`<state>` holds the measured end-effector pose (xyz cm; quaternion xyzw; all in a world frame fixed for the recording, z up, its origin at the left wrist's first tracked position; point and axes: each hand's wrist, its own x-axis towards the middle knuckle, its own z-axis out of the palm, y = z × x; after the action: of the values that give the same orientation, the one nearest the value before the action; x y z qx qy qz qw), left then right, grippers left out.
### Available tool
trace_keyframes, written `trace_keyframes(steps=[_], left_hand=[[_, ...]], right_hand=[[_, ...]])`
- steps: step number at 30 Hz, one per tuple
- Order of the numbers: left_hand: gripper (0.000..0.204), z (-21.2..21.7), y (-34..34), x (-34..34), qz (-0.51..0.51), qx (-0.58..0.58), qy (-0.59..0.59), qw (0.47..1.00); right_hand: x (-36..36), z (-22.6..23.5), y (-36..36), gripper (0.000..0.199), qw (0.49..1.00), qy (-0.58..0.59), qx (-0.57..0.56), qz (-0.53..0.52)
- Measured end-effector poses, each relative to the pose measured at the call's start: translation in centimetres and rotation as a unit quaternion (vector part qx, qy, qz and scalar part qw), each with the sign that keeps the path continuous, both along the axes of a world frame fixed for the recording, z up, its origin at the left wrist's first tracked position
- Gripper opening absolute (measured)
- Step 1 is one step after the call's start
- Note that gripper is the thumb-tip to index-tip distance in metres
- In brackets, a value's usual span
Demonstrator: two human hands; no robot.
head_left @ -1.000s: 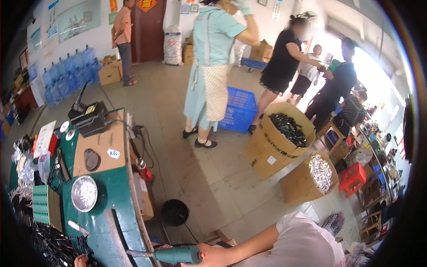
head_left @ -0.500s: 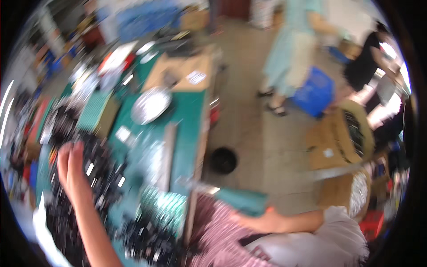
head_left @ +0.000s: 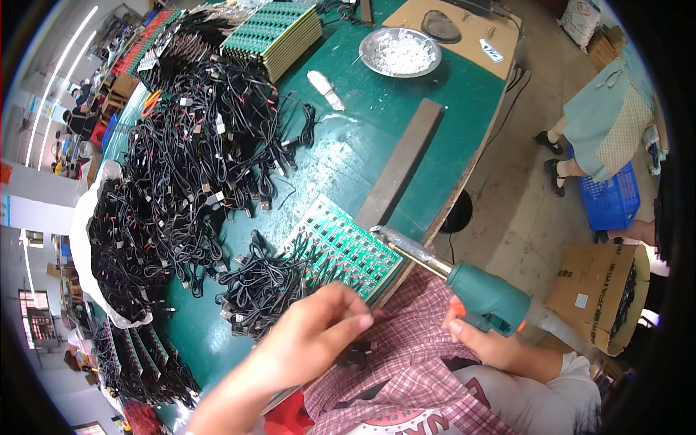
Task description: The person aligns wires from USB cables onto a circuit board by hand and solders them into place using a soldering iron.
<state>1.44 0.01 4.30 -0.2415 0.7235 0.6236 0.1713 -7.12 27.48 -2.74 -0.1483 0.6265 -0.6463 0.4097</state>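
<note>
My right hand (head_left: 482,337) grips a green soldering gun (head_left: 489,297), its metal tip pointing left over the near end of a green circuit board panel (head_left: 344,243). My left hand (head_left: 319,333) is closed in a pinch just in front of the panel; what its fingers hold, if anything, cannot be made out. Something dark hangs below those fingers. Beside the left hand lies a bundle of black cables (head_left: 261,290), some with ends lying across the panel. A much larger heap of black USB cables (head_left: 196,159) covers the table's left side.
A brown bar (head_left: 402,163) lies beyond the panel. Farther off are a metal dish (head_left: 368,61) of white bits, a cardboard sheet (head_left: 464,51) and stacked circuit boards (head_left: 279,36). A person (head_left: 605,116) stands at right near a blue basket (head_left: 612,199) and a cardboard box (head_left: 591,290).
My left hand has come back from the large cable heap to the near side of the panel. The soldering gun stays in my right hand. The view has swung left and down.
</note>
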Motion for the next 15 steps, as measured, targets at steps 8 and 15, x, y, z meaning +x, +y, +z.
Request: trace_keyframes(steps=[8,15], left_hand=[[0.011,-4.3,4.4,-0.4,0.022,-0.393,0.041,0.918],[0.01,-3.9,4.8,-0.7,0.01,-0.441,0.038,0.897]], right_hand=[[-0.2,-2.2,1.4,0.012,0.958,0.225,0.131,0.121],[-1.7,-0.7,2.5,0.018,0.954,0.229,0.107,0.162]])
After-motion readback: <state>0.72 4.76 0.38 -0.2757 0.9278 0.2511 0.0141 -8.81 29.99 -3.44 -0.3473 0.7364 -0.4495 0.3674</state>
